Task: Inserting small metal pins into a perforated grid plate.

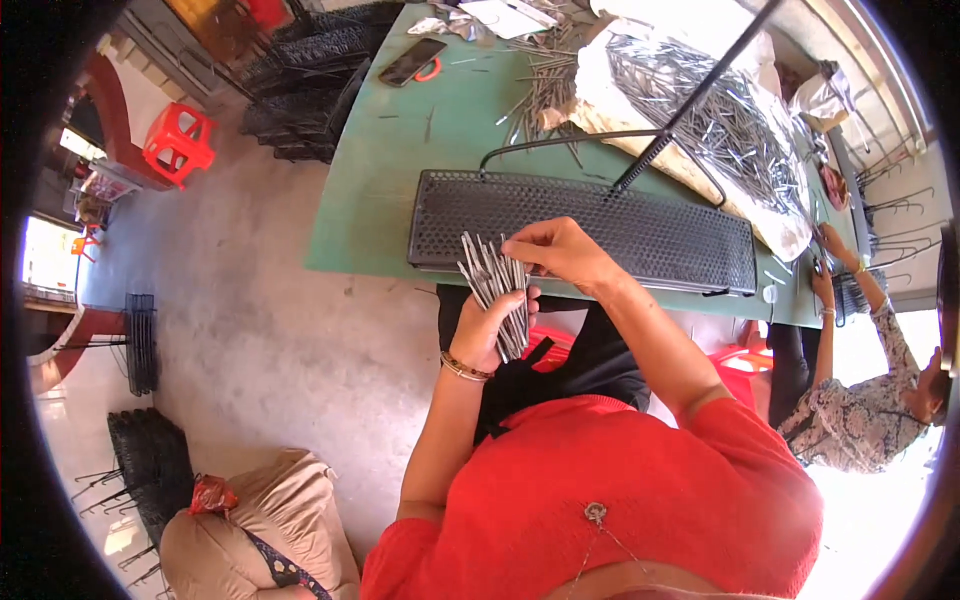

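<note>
My left hand [480, 328] is wrapped round a bundle of thin grey metal rods [492, 282], held upright with the upper ends fanned out. Against the top of that bundle, my right hand [568, 256] has its thumb and fingers pinched together at the rod ends. How many rods it grips is hidden. Just beyond both hands, a black perforated metal rack [580, 215] with bent wire supports lies along the green table's [375, 190] near edge. Behind it, a large heap of similar rods [700, 95] spills over an opened white sack [592, 80].
More loose rods [548, 90] lie left of the sack. A phone [412, 62] and orange-handled scissors [429, 70] sit at the table's far left. Another person [860, 410] works on the right. Stacked black racks [310, 90] and a red stool [180, 143] stand left on the floor.
</note>
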Motion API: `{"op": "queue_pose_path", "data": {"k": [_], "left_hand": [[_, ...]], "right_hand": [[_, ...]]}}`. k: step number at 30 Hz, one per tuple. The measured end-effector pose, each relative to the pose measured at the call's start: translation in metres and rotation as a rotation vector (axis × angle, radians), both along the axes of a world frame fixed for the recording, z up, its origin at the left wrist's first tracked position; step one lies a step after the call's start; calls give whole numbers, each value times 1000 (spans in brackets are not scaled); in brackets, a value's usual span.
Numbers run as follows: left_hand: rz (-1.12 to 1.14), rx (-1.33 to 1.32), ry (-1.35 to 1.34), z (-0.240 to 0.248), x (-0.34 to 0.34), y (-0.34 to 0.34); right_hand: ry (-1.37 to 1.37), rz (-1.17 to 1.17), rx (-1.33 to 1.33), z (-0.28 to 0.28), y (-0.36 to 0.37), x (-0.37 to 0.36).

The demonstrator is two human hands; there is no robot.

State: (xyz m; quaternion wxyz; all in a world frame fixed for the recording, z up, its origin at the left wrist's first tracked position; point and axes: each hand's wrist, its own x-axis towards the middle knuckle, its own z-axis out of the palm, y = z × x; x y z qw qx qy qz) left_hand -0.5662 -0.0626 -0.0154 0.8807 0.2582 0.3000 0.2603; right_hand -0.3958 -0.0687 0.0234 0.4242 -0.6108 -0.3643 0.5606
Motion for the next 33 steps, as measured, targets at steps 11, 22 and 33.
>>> {"op": "queue_pose_path", "data": {"k": [11,22,33], "left_hand": [[-48,103,-11,-10,-21,25],[11,14,38,-6,-19,32],[-29,-102,43,-12,-26,28]], "right_hand": [[-120,32,221,6,51,-11],[-546,-243,792,1,129,-21],[-657,-320,853,-32,152,-24]]}}
